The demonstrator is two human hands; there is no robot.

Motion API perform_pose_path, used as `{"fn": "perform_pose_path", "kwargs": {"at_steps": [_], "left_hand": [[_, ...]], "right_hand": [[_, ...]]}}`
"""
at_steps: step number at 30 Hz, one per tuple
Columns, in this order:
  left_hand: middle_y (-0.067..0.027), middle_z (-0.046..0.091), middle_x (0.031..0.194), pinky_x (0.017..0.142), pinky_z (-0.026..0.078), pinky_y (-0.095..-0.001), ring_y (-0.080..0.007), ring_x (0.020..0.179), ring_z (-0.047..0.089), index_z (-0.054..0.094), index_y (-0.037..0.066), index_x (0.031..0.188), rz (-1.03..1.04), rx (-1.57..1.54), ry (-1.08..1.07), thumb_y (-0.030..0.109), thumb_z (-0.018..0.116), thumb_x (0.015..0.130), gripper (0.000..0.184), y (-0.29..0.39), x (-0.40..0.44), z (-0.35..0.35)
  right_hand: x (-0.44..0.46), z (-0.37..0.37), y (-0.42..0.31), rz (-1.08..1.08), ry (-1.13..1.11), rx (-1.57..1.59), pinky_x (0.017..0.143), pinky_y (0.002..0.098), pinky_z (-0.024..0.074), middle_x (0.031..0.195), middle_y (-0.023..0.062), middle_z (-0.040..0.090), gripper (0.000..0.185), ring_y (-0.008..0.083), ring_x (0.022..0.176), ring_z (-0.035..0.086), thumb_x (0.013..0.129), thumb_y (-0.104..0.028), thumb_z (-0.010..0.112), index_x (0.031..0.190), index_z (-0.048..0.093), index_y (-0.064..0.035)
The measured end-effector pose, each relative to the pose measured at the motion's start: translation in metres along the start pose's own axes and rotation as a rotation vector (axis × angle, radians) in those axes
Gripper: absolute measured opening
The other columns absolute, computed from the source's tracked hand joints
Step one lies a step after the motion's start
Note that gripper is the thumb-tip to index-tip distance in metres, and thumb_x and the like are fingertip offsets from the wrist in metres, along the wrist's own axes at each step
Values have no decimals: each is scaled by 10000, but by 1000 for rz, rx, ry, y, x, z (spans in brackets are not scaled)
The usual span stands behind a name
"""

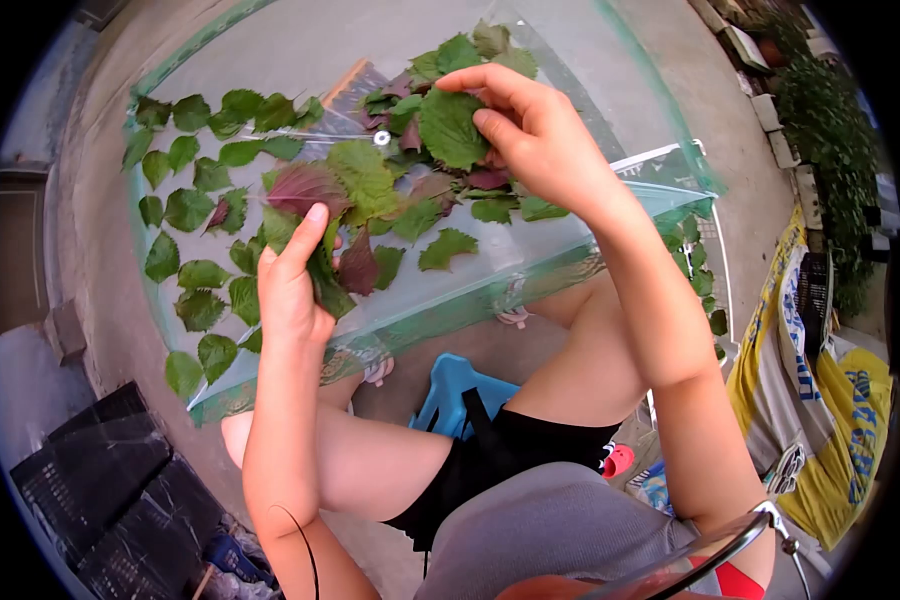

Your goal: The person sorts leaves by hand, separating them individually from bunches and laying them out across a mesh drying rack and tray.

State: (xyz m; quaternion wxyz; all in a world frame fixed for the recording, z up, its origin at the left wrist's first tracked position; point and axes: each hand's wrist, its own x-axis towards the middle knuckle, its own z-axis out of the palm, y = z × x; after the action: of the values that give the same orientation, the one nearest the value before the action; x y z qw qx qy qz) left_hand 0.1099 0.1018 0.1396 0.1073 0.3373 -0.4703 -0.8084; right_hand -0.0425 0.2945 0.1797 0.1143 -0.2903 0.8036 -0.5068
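Note:
My left hand (295, 280) is closed around a bunch of perilla leaves (310, 188), one purple side facing up, with the thumb pressed on top. In my right hand (545, 135), a large green perilla leaf (453, 128) is pinched between thumb and fingers, above a loose heap of leaves. Green and purple perilla leaves (448, 250) lie on the mesh net (510, 265) between my hands. Farther left, single leaves (188, 210) are spread apart in rough rows on the same net.
The net has a green lace-like border (440, 310) near my knees. A blue plastic stool (460, 395) is beneath me. Yellow and white sacks (850, 430) lie at right, black plastic sheeting (120, 480) at lower left. Plants (825, 150) grow along the right edge.

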Motion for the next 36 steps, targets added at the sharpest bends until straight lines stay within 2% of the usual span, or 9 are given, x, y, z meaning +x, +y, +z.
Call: {"fn": "perform_pose_path", "kwargs": {"at_steps": [2,6,8,15,22,24,26,29,36], "left_hand": [[18,627,808,536,422,-211,-75,646,562,616,102,933,7,-4,-13,173,703,812,165,1,-1,-1],[28,617,817,537,425,-177,-55,643,541,622,93,949,-5,2,-1,164,705,816,172,2,-5,2],[28,618,822,546,429,-182,-56,649,541,621,93,948,-12,13,19,169,706,816,175,4,-8,7],[33,611,827,551,415,-179,-53,663,536,606,97,965,-2,17,-20,184,706,817,198,1,-9,5],[26,623,875,512,436,-199,-67,663,566,578,97,1064,-6,84,-54,165,677,836,258,-4,-12,8],[33,609,849,501,424,-195,-59,657,551,578,106,1043,-23,93,-59,175,685,832,246,-4,-13,12],[30,613,861,501,426,-193,-62,675,560,577,103,1041,-45,107,-91,183,696,825,260,-4,-11,15],[7,631,896,502,443,-195,-67,693,582,575,84,1049,-59,125,-135,184,689,830,267,-2,-14,26],[38,595,799,483,399,-178,-53,629,537,583,102,984,-92,122,-203,203,673,846,194,-6,-18,31]], "right_hand": [[9,-39,-2,105,12,-317,612,349,467,735,163,636,307,245,612,593,822,10,468,1069,628,-79],[20,-109,64,83,211,-575,632,356,481,737,142,651,285,244,623,606,759,4,479,929,690,-87],[15,-130,82,393,158,-637,674,347,499,769,124,670,310,236,683,631,710,9,482,880,710,-116],[-2,-139,95,681,-99,-1042,818,376,504,997,130,672,268,300,936,640,737,-137,540,947,705,-114],[-3,-108,55,511,113,-1148,774,408,512,906,151,679,220,315,867,653,773,-165,557,924,697,-87],[-7,-80,38,239,188,-911,726,388,506,779,129,674,228,283,762,654,833,-250,561,951,696,-109],[-10,-53,24,70,3,-329,698,324,488,799,127,666,284,203,750,636,850,-276,619,972,663,-23],[-13,-14,10,128,-309,220,758,278,488,1028,93,627,465,136,890,590,865,-281,650,1207,531,10],[-8,16,10,130,-319,382,677,198,450,868,-8,587,257,46,759,533,809,-31,654,1057,587,-12]]}}
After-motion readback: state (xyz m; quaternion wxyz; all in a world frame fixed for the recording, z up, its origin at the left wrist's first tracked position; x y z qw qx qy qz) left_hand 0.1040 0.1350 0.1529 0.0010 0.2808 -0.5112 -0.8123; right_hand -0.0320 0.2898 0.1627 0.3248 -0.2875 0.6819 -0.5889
